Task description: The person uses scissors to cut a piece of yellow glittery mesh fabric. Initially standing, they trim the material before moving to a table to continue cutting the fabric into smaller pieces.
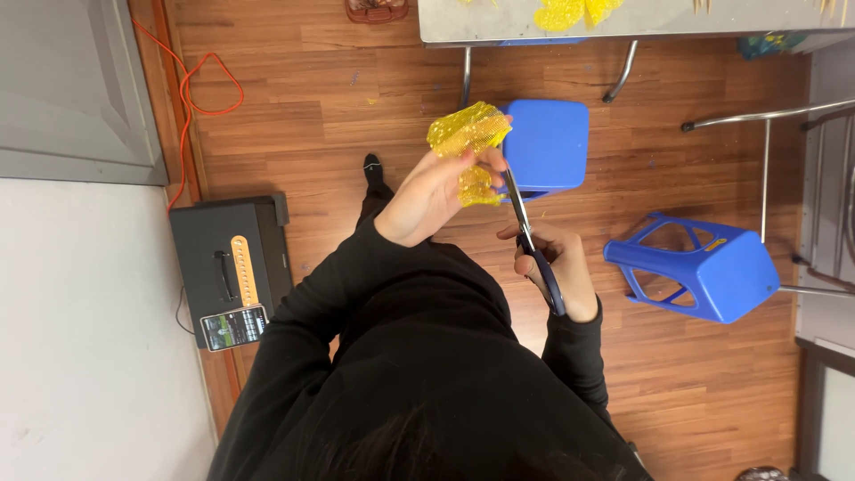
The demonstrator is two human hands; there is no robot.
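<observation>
Head view, looking straight down over a person in black sleeves.

Left hand (436, 191): raised at about 12 o'clock from the torso, wrist bent back, fingers closed around a crumpled piece of yellow mesh (470, 134). The mesh bulges above the fingers, and a smaller fold hangs below at 6 o'clock of the main wad.

Right hand (557, 267): at 3 o'clock of the left hand and lower, forearm angled up from 5 o'clock. Fingers are curled through the dark handles of the scissors (532, 242), grip closed on them. Blades point toward 11 o'clock and meet the lower fold of mesh; how far apart the blades stand, cannot tell.

Surroundings: upright blue stool (548, 142) just behind the mesh at 1 o'clock; tipped blue stool (704, 272) at 3 o'clock; wooden floor (356, 116); black box (230, 267) at 9 o'clock; orange cable (191, 89) at 10 o'clock.
</observation>
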